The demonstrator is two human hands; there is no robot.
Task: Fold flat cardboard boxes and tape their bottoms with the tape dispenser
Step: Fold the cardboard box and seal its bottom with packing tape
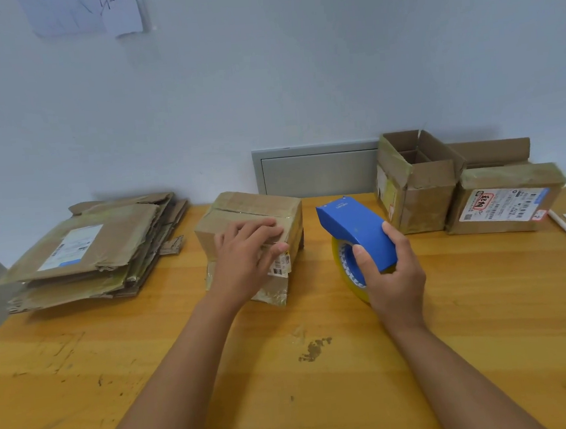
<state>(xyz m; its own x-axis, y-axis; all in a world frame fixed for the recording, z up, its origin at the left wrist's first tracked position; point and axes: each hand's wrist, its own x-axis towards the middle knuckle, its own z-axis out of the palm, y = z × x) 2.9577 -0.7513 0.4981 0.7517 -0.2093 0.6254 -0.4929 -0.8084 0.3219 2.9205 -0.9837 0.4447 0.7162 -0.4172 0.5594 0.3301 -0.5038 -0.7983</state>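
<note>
Left hand [249, 251] lies flat, fingers straight, pressing the top of the folded box [252, 230] at the table's [186, 376] middle. Right hand [391, 270] grips the blue tape dispenser [355, 230] just right of it. Flat boxes [90, 251] are stacked far left.
</note>
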